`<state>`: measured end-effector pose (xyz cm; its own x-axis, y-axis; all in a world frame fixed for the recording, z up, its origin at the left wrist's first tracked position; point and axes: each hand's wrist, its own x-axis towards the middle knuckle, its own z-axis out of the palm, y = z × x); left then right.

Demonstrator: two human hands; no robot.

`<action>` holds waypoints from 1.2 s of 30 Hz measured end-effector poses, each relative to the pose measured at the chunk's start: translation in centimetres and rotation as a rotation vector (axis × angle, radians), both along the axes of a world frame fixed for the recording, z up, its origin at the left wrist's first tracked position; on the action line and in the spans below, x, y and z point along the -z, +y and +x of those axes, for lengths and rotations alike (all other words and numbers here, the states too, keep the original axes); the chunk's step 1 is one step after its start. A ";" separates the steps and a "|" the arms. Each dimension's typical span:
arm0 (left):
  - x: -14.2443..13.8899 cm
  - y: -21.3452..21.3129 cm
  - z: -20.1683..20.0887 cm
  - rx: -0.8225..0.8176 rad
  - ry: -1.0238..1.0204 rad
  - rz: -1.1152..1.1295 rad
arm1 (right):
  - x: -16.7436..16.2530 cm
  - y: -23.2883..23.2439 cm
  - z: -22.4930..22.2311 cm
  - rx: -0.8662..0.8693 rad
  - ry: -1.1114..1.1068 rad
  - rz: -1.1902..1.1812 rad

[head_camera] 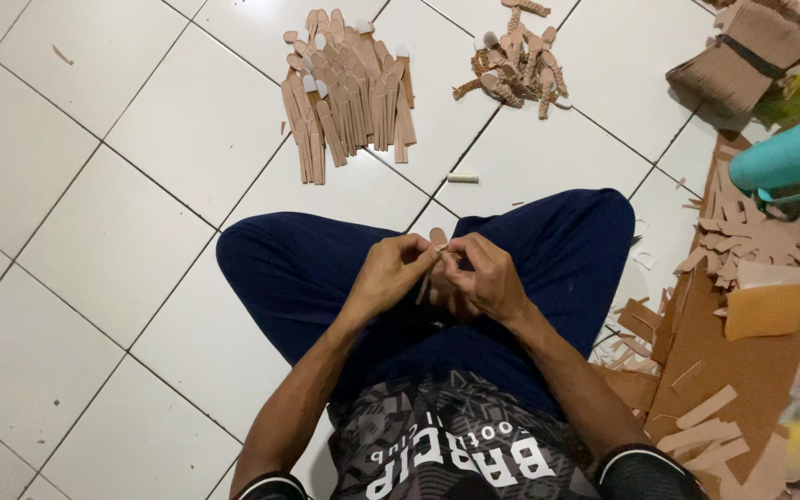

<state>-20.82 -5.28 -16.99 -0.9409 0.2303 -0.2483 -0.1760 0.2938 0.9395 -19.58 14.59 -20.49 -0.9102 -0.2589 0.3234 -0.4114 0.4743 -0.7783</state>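
Both hands, left hand (389, 276) and right hand (485, 278), meet over the lap, each grip pinched on one tan strip (431, 264).

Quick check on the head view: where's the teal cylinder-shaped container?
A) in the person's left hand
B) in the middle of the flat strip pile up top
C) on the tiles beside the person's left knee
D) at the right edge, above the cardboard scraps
D: the teal container lies at the right edge of the view, just above the cardboard scraps, well apart from both hands and from the strip pile.
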 end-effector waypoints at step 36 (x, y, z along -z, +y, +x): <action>2.3 0.6 1.4 -0.177 -0.079 0.275 | 3.6 -0.1 0.7 0.000 -0.654 -0.702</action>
